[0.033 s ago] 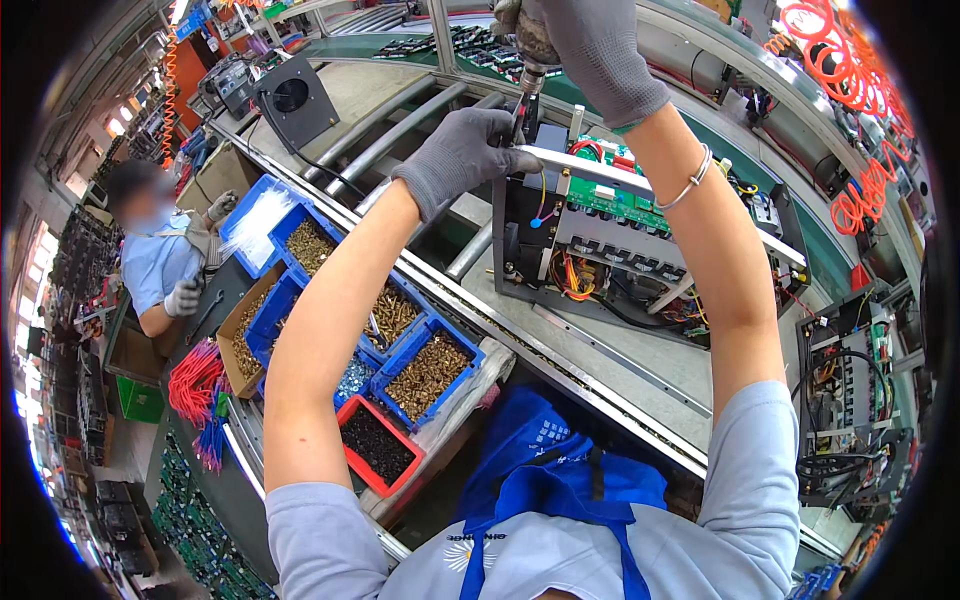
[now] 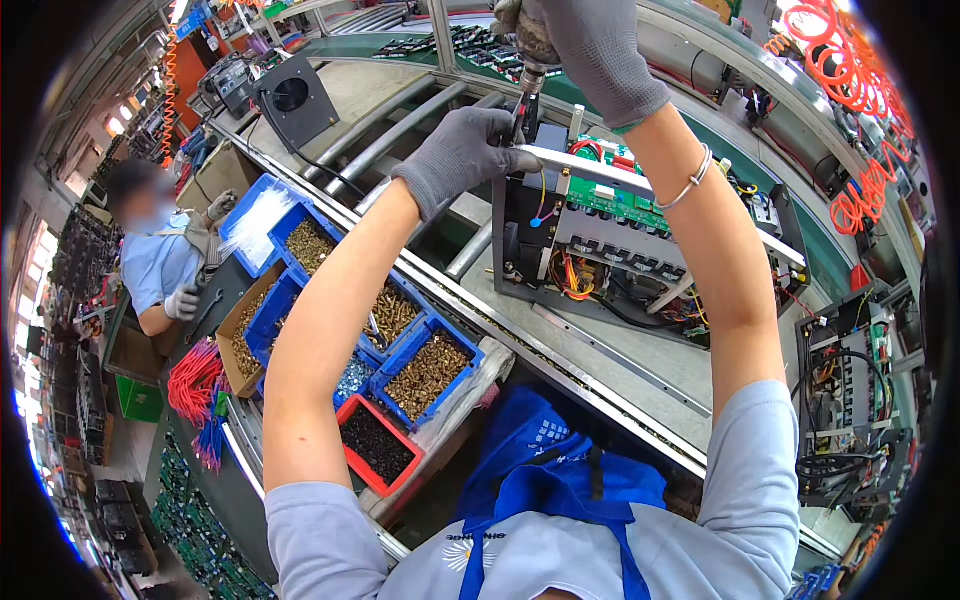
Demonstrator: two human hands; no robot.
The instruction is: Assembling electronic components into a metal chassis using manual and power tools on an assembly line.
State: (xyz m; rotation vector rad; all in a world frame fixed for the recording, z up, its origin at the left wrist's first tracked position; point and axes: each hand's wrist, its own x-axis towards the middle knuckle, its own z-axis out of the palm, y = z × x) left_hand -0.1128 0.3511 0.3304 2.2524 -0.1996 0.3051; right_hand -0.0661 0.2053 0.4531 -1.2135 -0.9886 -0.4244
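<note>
Gloved in grey, my right hand (image 2: 605,65) is wrapped round a power screwdriver (image 2: 538,45) at the top of the view. The driver points down at the left end of a pale metal bar (image 2: 590,168). That bar lies across an open black equipment chassis (image 2: 515,250) with a green circuit board (image 2: 625,205) and coloured wires inside. My left hand (image 2: 455,160), also gloved, has its thumb and fingers closed around the driver's tip at the bar's end. Whatever they pinch there is hidden.
Blue bins (image 2: 430,370) of brass-coloured fasteners and a red bin (image 2: 380,445) of black screws stand left of me. Metal rollers (image 2: 395,125) lie beyond my left arm. Another chassis (image 2: 850,400) is at the right. A co-worker (image 2: 165,250) stands far left. Orange coiled hoses (image 2: 840,60) hang upper right.
My hands, the screwdriver and the chassis hold their places. Only the co-worker at the left shifts slightly.
</note>
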